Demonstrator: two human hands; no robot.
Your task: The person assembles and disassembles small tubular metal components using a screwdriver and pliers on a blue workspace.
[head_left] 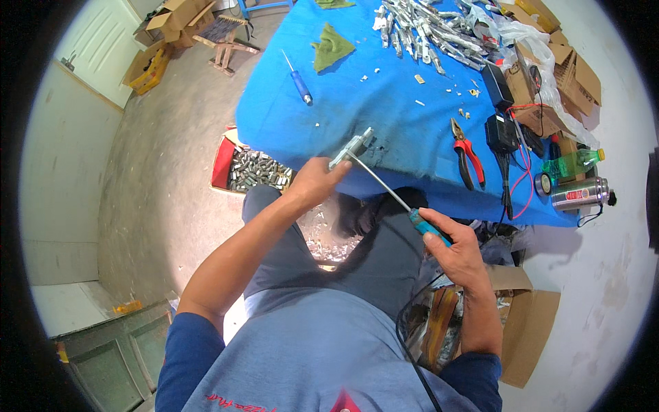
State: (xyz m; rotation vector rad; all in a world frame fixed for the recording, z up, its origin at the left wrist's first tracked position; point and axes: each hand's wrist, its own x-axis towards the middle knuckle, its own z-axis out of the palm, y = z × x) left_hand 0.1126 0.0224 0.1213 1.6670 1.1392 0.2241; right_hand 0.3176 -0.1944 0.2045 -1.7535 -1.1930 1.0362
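At the near edge of the blue-covered table (274, 130), my left hand (317, 182) grips a small pale grey metal part (350, 149), long and narrow with a crosspiece. Its lower end disappears between my fingers. My right hand (453, 247) is wrapped round the teal handle of a screwdriver (384, 184). The long shaft slants up to the left, and its tip meets the metal part near its middle. Dark smudges mark the cloth just beyond. A second screwdriver (300, 88), with a blue handle, lies farther left on the table.
Red-handled pliers (469, 163) lie right of my hands, beside black adapters (501, 134) with cables. A steel flask (580, 195) and green bottle (575, 163) stand out at the right edge. Silvery strips (429, 34) are heaped far back. A red box (223, 163) holds small metal pieces.
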